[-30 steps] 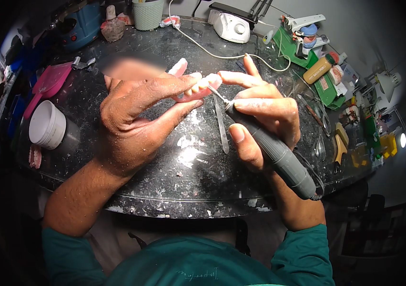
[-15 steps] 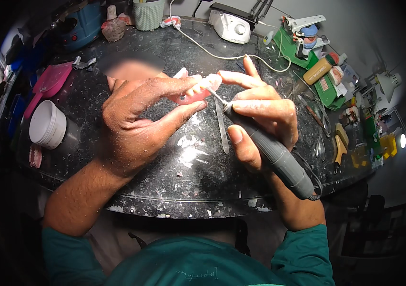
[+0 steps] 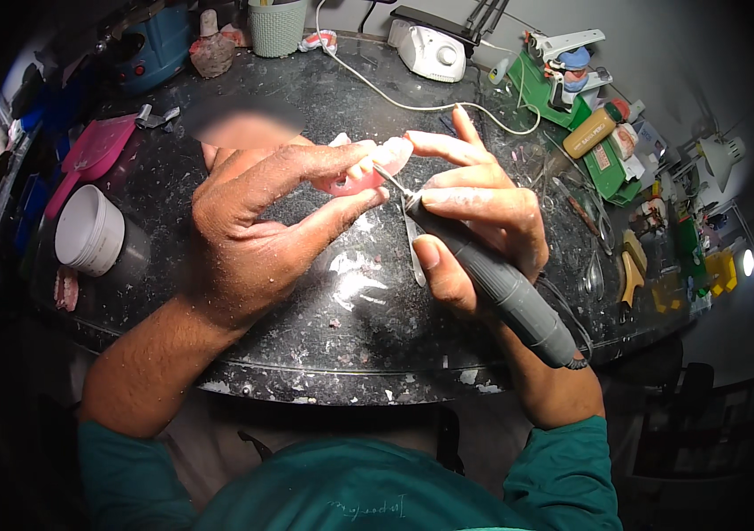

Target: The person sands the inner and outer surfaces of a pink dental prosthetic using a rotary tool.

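room: a cluttered workshop corner, strong light pooling on a dark, curved bench (image 3: 306,345) speckled with pale dust and chips.
left hand: this hand (image 3: 249,212) has its grip closed on a pink denture (image 3: 350,182), thumb below, fingers above.
denture: held up over the middle of the bench, its pale teeth toward the right hand.
right hand: this one (image 3: 488,208) has its grip wrapped round a dark grey handpiece (image 3: 514,301), thumb and fingers clamped on the barrel; one finger reaches out to the denture's far end.
handpiece tip: a thin metal shank, right at the denture's teeth; i can't tell whether it's touching.
under the hands: a slim metal tool (image 3: 419,265) lying flat on the bench.
left of the hands: a white tub (image 3: 89,232), tilted in view, a small pink piece with teeth (image 3: 66,289) just beside it, and a pink dustpan (image 3: 101,146) beyond.
far side: a woven pot (image 3: 276,28), and a white box with a knob (image 3: 430,55), a pale cord (image 3: 395,101) looping nearby.
writing: thin light script on the green shirt (image 3: 350,487), upside down; dark lettering on a tan bottle (image 3: 591,131) with a green cap, over at the right.
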`<state>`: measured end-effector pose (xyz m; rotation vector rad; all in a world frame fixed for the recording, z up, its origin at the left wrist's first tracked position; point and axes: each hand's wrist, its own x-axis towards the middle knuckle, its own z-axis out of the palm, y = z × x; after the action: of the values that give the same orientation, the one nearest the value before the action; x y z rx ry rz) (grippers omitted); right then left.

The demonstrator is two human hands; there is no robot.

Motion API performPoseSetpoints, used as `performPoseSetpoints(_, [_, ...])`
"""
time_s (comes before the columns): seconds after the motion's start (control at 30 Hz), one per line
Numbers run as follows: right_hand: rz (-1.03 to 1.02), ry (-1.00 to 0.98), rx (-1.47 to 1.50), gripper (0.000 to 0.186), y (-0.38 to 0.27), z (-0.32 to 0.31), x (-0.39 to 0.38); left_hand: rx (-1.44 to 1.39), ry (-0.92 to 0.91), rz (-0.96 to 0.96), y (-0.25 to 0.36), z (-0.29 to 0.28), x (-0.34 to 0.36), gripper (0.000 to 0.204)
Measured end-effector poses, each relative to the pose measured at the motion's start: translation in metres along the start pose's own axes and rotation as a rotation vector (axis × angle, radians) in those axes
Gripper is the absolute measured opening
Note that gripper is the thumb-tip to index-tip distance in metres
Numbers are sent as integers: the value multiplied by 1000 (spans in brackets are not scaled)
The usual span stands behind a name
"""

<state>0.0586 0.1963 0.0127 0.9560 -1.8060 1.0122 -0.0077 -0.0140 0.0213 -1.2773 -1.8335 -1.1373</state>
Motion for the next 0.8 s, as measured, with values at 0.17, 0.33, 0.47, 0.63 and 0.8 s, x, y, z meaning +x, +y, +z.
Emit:
performPoseSetpoints(0.17, [-1, -10, -6, 40, 0, -2, 0, -7, -1, -12, 1, 0, 0, 37])
performPoseSetpoints(0.33, [3, -3, -5, 39, 0, 0, 0, 1, 2, -1, -1, 1, -1, 38])
performPoseSetpoints(0.47, [-8, 24, 52, 39, 2, -2, -2, -2, 2, 1, 0, 0, 0, 38])
performPoseSetpoints(0.63, [-17, 20, 48, 41, 3, -3, -2, -37, 27, 15, -2, 3, 0, 37])
performPoseSetpoints(0.8, [-15, -37, 28, 37, 1, -8, 2, -40, 14, -9, -2, 0, 0, 36])
